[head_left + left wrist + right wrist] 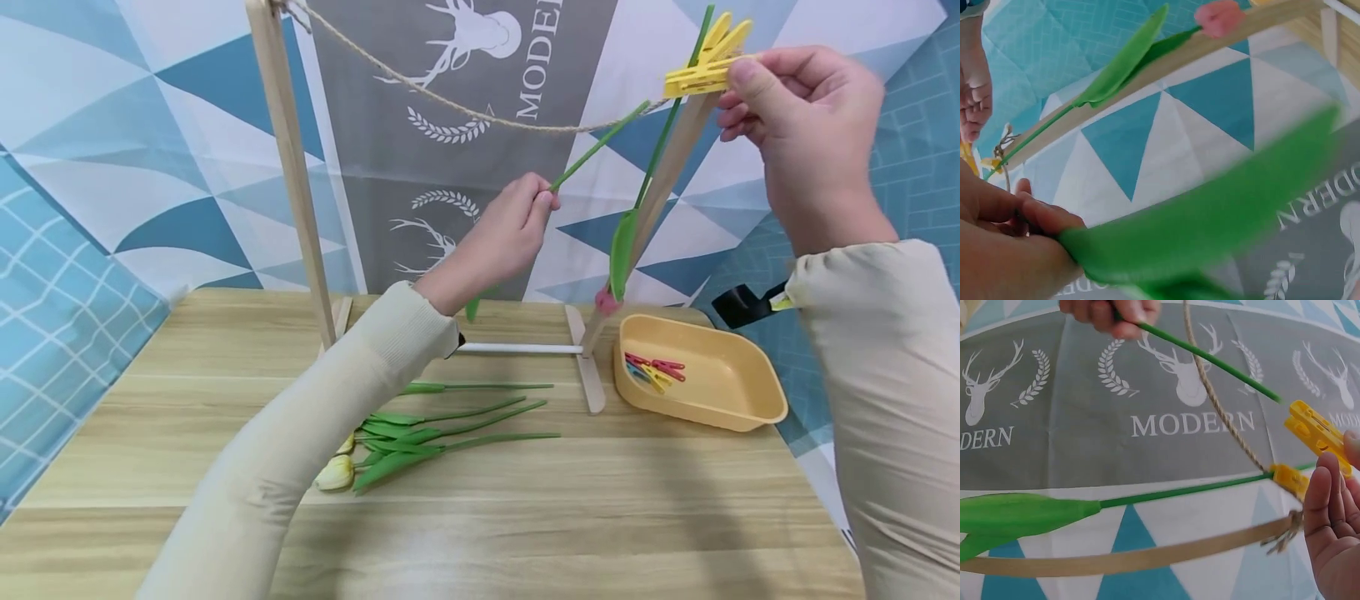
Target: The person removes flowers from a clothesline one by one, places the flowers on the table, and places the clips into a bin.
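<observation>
My left hand (517, 212) pinches the green stem (600, 148) of an artificial flower; its leaf (1197, 212) spreads below the fingers in the left wrist view, and its bloom is not clearly seen. At the upper right, my right hand (813, 125) pinches a yellow clothespin (1316, 430), close to the tip of that stem but apart from it. A second yellow clothespin (1291, 479) clips another stem to the twine (1216, 403) near the right post. That flower, a pink tulip (1219, 19), hangs bloom down along the post.
A wooden frame with a left post (288, 167) and right post (678, 154) carries the twine. Several yellow tulips (335, 473) with green stems lie on the table (525, 517). Coloured clothespins (656, 371) lie in a yellow basin (720, 417) at the right.
</observation>
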Demonstrator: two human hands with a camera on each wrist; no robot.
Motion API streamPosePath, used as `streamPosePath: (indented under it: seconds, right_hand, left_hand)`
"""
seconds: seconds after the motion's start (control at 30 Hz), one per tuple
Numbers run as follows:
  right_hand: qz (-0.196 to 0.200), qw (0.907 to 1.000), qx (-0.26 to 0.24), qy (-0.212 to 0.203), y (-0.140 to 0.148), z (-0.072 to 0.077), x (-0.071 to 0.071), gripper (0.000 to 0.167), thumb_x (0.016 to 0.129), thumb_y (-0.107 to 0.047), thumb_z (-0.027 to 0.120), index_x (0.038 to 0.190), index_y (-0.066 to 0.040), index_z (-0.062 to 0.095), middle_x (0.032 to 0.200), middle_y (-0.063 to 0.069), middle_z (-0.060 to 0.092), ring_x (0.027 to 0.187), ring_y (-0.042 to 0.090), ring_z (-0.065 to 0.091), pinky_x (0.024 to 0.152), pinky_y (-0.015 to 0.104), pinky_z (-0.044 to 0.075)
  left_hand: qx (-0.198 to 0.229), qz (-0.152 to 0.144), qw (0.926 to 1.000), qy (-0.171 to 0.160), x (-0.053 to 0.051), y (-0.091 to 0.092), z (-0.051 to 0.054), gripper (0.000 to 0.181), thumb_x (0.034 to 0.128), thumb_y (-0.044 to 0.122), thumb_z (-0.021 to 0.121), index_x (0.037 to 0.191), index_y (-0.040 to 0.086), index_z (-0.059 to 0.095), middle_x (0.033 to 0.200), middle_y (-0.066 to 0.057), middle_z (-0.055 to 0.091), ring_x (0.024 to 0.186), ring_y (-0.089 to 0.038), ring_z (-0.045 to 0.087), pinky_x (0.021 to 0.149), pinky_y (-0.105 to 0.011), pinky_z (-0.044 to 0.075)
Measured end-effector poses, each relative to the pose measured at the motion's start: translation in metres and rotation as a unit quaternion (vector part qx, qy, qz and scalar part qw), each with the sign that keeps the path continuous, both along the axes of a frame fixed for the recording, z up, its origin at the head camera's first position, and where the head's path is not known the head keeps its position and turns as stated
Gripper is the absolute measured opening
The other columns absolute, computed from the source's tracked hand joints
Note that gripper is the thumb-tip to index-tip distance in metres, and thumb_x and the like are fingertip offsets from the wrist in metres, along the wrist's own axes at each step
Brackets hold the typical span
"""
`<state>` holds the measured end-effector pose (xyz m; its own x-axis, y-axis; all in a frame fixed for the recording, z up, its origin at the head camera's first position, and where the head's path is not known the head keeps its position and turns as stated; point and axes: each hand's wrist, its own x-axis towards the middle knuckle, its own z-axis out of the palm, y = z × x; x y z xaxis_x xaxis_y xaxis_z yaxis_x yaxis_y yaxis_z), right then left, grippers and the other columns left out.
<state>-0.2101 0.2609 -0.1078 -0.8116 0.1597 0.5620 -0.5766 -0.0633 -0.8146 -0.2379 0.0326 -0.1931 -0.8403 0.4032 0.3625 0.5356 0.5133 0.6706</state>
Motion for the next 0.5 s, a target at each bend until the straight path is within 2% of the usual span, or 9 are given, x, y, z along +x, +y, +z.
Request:
streamPosePath:
  seconds: [0.1, 0.2, 0.37, 0.5]
  right_hand:
    - [0.004, 0.9995, -0.019, -0.025, 0.008, -0.007, 0.000, 0.037, 0.072, -0.011, 0.078, 0.098, 0.010, 0.062, 0.083, 0.015, 0.062, 0.066, 0.021, 0.055, 0.063, 0.021, 0.052]
    - [0.007, 0.9979, -0.036, -0.054, 0.017, -0.017, 0.002, 0.038, 0.073, -0.012, 0.078, 0.100, 0.009, 0.062, 0.085, 0.014, 0.062, 0.067, 0.020, 0.056, 0.064, 0.021, 0.053]
    - [0.012, 0.9921, -0.069, -0.104, 0.032, -0.035, 0.005, 0.033, 0.076, -0.009, 0.074, 0.103, 0.008, 0.064, 0.089, 0.014, 0.064, 0.068, 0.020, 0.058, 0.065, 0.021, 0.054]
    - [0.015, 0.9860, -0.090, -0.139, 0.045, -0.053, 0.007, 0.029, 0.079, -0.007, 0.072, 0.104, 0.006, 0.065, 0.088, 0.013, 0.065, 0.067, 0.020, 0.059, 0.064, 0.021, 0.055]
  left_hand:
    - [-0.044, 0.020, 0.9986, 0.023, 0.004, -0.008, -0.009, 0.025, 0.1024, 0.019, 0.030, 0.108, 0.006, 0.051, 0.106, -0.008, 0.053, 0.098, -0.019, 0.047, 0.088, -0.031, 0.040]
    - [-0.095, 0.041, 0.9927, 0.062, 0.011, -0.015, -0.020, 0.025, 0.1017, 0.017, 0.031, 0.108, 0.003, 0.051, 0.098, -0.011, 0.051, 0.092, -0.023, 0.047, 0.083, -0.035, 0.041]
    - [-0.178, 0.072, 0.9711, 0.142, 0.025, -0.024, -0.042, 0.024, 0.1006, 0.015, 0.034, 0.104, 0.002, 0.053, 0.090, -0.011, 0.053, 0.082, -0.028, 0.052, 0.071, -0.038, 0.043]
    - [-0.227, 0.094, 0.9518, 0.183, 0.037, -0.029, -0.058, 0.017, 0.0971, 0.012, 0.041, 0.101, 0.002, 0.054, 0.086, -0.011, 0.054, 0.077, -0.028, 0.053, 0.063, -0.038, 0.043]
